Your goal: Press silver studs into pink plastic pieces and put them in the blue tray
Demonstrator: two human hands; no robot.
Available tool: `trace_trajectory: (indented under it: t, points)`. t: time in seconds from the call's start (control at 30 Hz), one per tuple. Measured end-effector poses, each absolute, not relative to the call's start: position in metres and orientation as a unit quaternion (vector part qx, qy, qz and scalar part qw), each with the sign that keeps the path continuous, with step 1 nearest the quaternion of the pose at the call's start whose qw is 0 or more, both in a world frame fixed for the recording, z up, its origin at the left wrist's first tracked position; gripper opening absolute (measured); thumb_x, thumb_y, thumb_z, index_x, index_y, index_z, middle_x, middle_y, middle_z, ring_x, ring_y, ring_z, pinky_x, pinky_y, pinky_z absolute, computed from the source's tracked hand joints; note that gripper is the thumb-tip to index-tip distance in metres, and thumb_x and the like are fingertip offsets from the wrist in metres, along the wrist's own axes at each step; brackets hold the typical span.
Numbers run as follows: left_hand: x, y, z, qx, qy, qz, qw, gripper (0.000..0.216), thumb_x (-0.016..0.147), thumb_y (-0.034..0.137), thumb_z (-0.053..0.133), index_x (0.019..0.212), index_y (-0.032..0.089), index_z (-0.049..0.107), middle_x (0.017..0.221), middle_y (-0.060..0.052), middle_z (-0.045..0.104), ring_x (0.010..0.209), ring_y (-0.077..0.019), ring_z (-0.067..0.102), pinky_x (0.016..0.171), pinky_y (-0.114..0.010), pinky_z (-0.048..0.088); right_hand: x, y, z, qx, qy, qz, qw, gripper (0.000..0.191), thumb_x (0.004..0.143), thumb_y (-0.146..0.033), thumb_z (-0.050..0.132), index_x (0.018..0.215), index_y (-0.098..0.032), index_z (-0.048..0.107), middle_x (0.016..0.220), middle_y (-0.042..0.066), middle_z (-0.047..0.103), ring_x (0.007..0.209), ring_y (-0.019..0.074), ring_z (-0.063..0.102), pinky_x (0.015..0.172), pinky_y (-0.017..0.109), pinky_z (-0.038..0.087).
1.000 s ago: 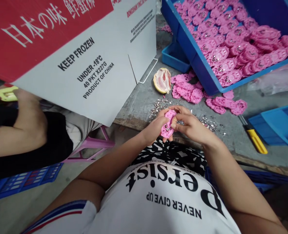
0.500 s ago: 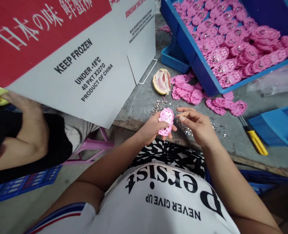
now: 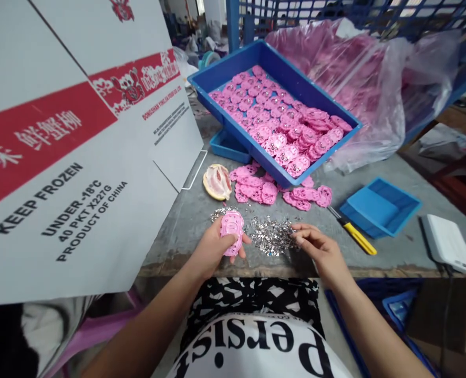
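Note:
My left hand (image 3: 213,250) grips a pink plastic piece (image 3: 231,231) with a scalloped outline and small holes, the thumb lying across its face. At the right edge of a heap of tiny shiny metal parts (image 3: 272,236) is my right hand (image 3: 315,247), its thumb and fingertips drawn together. Whatever is between those fingertips is too small to make out. More pink pieces (image 3: 256,190) lie in a loose pile behind the heap. Beyond them, a blue tray (image 3: 233,123) holds rows of similar pink pieces with metal parts on them.
A printed carton (image 3: 138,157) walls off the left side. Half a pomelo-like fruit (image 3: 217,182) sits by the pile. To the right are a yellow-handled screwdriver (image 3: 359,238), a small blue bin (image 3: 378,207) and a white box-shaped device (image 3: 449,242). A plastic bag of pink pieces (image 3: 359,89) stands behind.
The view has tilted up and swung right, bringing more of the table in. My right hand has moved away from the pink piece to the metal parts. My left hand keeps its hold.

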State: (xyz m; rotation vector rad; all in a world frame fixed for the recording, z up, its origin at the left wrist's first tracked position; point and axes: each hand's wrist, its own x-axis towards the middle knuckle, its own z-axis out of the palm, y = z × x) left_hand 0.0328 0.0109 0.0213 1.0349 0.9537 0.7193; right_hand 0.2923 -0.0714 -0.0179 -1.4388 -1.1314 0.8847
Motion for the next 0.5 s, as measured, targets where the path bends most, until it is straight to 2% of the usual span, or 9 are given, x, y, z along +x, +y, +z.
trace_trajectory:
  t: [0.17, 0.33, 0.4, 0.5]
  points:
    - [0.050, 0.044, 0.041, 0.504, 0.412, 0.334, 0.682, 0.038, 0.075, 0.022, 0.063, 0.110, 0.018, 0.047, 0.077, -0.002, 0.073, 0.047, -0.0135, 0.064, 0.035, -0.018, 0.039, 0.319, -0.085, -0.033, -0.648, -0.445, 0.319, 0.530, 0.036, 0.081, -0.058, 0.075, 0.079, -0.022, 0.076, 0.114, 0.014, 0.073, 0.113, 0.0303, 0.067, 0.103, 0.048, 0.049]
    - [0.083, 0.112, 0.081, 0.554, 0.305, 0.312, 0.709, 0.040, 0.080, 0.023, 0.070, 0.110, 0.019, 0.044, 0.091, -0.011, 0.074, 0.058, -0.0176, 0.071, 0.040, -0.021, 0.048, 0.341, -0.093, -0.047, -0.689, -0.473, 0.238, 0.494, 0.041, 0.085, -0.062, 0.068, 0.077, -0.023, 0.076, 0.105, 0.014, 0.076, 0.103, 0.0304, 0.072, 0.096, 0.047, 0.056]
    - [0.103, 0.149, 0.099, 0.556, 0.294, 0.312, 0.712, 0.036, 0.079, 0.018, 0.068, 0.107, 0.020, 0.044, 0.092, -0.010, 0.072, 0.061, -0.0198, 0.072, 0.040, -0.022, 0.049, 0.346, -0.098, -0.055, -0.698, -0.494, 0.200, 0.479, 0.041, 0.088, -0.061, 0.064, 0.076, -0.023, 0.075, 0.101, 0.013, 0.077, 0.098, 0.0294, 0.073, 0.091, 0.044, 0.059]
    - [0.136, 0.212, 0.125, 0.595, 0.331, 0.326, 0.656, 0.031, 0.078, 0.011, 0.064, 0.103, 0.018, 0.047, 0.082, -0.004, 0.066, 0.063, -0.0206, 0.072, 0.047, -0.026, 0.055, 0.347, -0.106, -0.068, -0.703, -0.518, 0.150, 0.464, 0.035, 0.092, -0.054, 0.060, 0.079, -0.025, 0.077, 0.098, 0.012, 0.078, 0.094, 0.0282, 0.076, 0.084, 0.041, 0.063]
